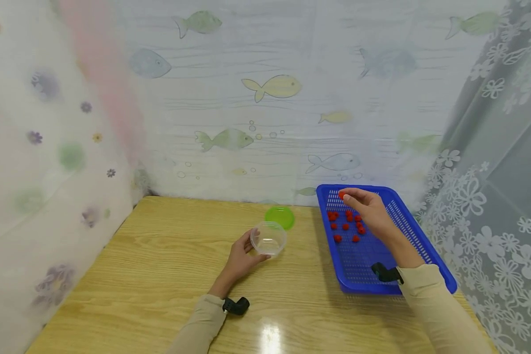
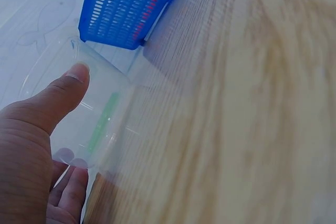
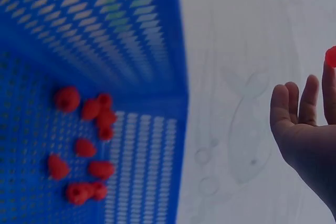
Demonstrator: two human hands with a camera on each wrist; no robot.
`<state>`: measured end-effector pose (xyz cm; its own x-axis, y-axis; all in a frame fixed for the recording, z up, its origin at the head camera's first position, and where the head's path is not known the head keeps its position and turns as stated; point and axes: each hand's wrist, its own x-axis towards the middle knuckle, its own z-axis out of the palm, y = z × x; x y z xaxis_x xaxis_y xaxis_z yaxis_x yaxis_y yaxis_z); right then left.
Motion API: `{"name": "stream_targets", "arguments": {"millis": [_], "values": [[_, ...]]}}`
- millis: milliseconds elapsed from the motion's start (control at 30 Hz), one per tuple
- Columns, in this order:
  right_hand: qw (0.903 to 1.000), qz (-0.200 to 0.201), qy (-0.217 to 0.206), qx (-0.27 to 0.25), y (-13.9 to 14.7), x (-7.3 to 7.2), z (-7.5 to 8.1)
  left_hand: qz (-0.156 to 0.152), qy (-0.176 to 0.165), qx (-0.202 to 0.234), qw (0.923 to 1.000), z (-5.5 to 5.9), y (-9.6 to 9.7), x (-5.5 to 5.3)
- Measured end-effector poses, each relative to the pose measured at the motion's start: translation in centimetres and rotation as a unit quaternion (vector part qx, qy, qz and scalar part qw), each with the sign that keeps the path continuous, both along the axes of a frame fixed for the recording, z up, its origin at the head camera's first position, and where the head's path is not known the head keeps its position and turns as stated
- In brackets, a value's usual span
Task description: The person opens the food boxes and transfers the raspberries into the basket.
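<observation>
My left hand [image 1: 241,256] grips a clear plastic tub [image 1: 269,239] from its left side, thumb and fingers spread round the wall; the left wrist view shows the thumb [image 2: 63,95] along it. My right hand [image 1: 368,210] is raised over the far part of the blue basket [image 1: 342,280], pinching a red raspberry [image 1: 342,194] between thumb and fingertips. In the right wrist view the raspberry [image 3: 331,56] shows at the frame's edge, above the right hand [image 3: 310,124]. Several more raspberries [image 3: 85,148] lie scattered on the basket floor.
A green round lid [image 1: 280,216] lies on the wooden table [image 1: 159,255] just behind the tub. A curtain printed with fish [image 1: 272,87] hangs along the table's far edge. Lace curtain [image 1: 491,246] hangs close to the basket's right side.
</observation>
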<state>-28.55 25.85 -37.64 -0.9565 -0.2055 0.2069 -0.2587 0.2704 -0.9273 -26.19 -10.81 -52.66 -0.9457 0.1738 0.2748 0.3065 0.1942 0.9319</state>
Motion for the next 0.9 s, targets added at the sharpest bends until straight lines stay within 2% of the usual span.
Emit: {"name": "stream_targets", "arguments": {"millis": [133,367,633,900], "values": [[0.9996,-0.02,-0.002,0.02,1.5,-1.2,-1.3,0.0,0.002,0.003,1.0,-0.2,-0.2,-0.1],[0.9989,-0.042,-0.007,0.017,3.8,-2.9,-3.5,-0.002,0.003,-0.013,0.9999,-0.1,-0.2,-0.1],[0.9931,-0.075,-0.038,0.081,4.8,-4.1,-4.3,0.004,0.005,-0.006,1.0,-0.2,-0.3,-0.1],[0.9915,-0.083,-0.061,0.08,5.1,-4.9,-4.9,0.005,-0.002,-0.015,0.9999,-0.1,-0.2,-0.1]]}}
